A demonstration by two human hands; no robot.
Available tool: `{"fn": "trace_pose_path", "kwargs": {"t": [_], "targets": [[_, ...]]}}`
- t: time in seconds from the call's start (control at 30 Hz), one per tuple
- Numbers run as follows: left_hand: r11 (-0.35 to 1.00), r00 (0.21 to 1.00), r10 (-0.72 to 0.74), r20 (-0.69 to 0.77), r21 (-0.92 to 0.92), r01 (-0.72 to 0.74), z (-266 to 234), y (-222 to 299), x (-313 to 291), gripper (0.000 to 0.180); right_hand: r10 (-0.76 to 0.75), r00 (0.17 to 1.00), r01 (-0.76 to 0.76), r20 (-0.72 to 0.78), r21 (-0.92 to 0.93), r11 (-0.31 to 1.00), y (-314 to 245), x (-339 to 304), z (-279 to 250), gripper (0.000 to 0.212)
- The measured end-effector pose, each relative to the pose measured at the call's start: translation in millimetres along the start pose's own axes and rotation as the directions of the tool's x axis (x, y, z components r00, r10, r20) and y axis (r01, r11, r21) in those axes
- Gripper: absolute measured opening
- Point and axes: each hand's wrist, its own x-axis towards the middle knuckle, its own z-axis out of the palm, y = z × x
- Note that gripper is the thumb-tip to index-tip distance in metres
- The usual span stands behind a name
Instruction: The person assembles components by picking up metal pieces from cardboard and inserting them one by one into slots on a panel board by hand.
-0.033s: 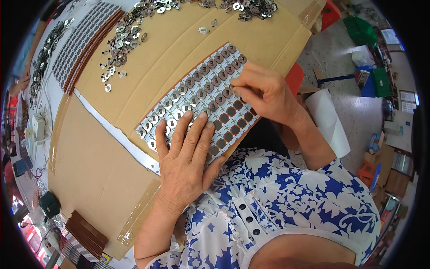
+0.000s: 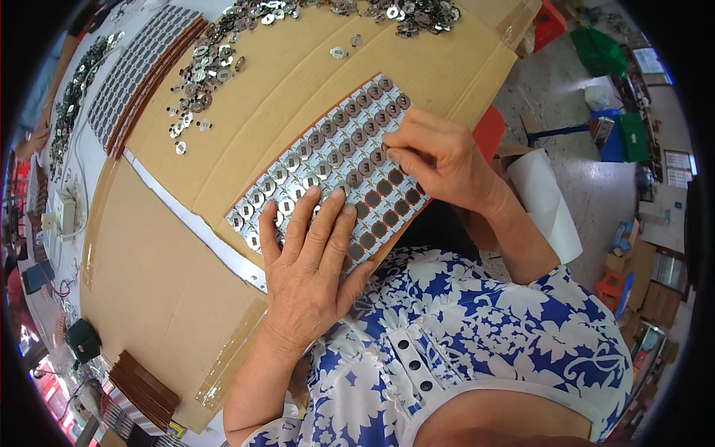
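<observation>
A circuit board panel (image 2: 402,212) lies slanted on the cardboard in front of me. Round metal clips (image 2: 338,119) sit in rows along its far part, and bare dark round pads (image 2: 383,186) show along the near edge. My left hand (image 2: 305,257) rests flat over the panel's left end, fingers spread, covering some clips and pads. At the panel's right part, my right hand (image 2: 439,156) is closed in a pinch. Its thumb and forefinger touch the edge of a clip (image 2: 377,155); anything between the fingertips is hidden.
Loose metal clips (image 2: 205,82) lie in piles along the far side of the cardboard (image 2: 171,253). A stack of similar panels (image 2: 141,71) stands at the far left, with brown boards (image 2: 141,391) at the near left. Another person's hand (image 2: 37,141) shows at the left rim.
Little differs. The clip at my right fingertips shows slightly more of its face, and the panel has shifted very slightly. My left hand stays in place.
</observation>
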Motion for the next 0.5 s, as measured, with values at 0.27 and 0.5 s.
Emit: {"fn": "trace_pose_path", "kwargs": {"t": [0.27,0.5], "targets": [[1.000,1.000,-0.010,-0.010,-0.014,0.009,0,0,-3,0.072,0.186,0.982,-0.186,-0.044,0.005,0.983,29,65,1,0.008],[0.999,0.999,0.025,-0.030,-0.027,-0.026,0,-1,0,0.074,-0.301,0.954,0.280,0.000,-0.374,0.884,71,122,6,0.018]]}}
